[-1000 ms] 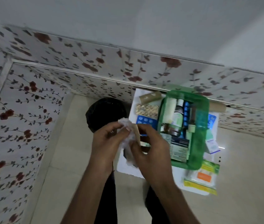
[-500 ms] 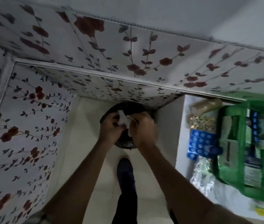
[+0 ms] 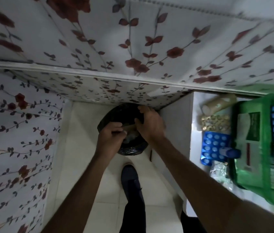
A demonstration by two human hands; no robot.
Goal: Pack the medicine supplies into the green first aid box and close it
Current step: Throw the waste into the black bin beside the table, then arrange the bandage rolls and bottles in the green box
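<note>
Floral-print wall panels [image 3: 23,132] fill the left side and top of the view; pale floor tiles [image 3: 82,165] run below them. A dark shoe [image 3: 129,175] stands on the tiles, lower centre.

Left hand [image 3: 111,138]: held over a black-lined bin [image 3: 129,150] on the floor. Grip closed, fingers curled around a thin brownish item [image 3: 129,127]; what the item is cannot be told.

Right hand [image 3: 149,125]: just beside the left, above the same bin, fingers partly spread, thumb touching the end of the brownish item. Whether this grip is clamped on it or only resting, cannot tell.

White surface [image 3: 195,115] to the right of the bin. On it, back to front: a tan roll [image 3: 220,103], a gold pill strip [image 3: 215,121], a blue blister pack [image 3: 213,148], a crinkled clear wrapper [image 3: 218,170].

Green first aid box [image 3: 260,185] at the far right on the same surface, lid open, partly cut off by the frame edge. Cartons and blue-capped items lie inside; labels blurred, unreadable. The blue blister pack touches its left wall. Both hands well apart from the box.
</note>
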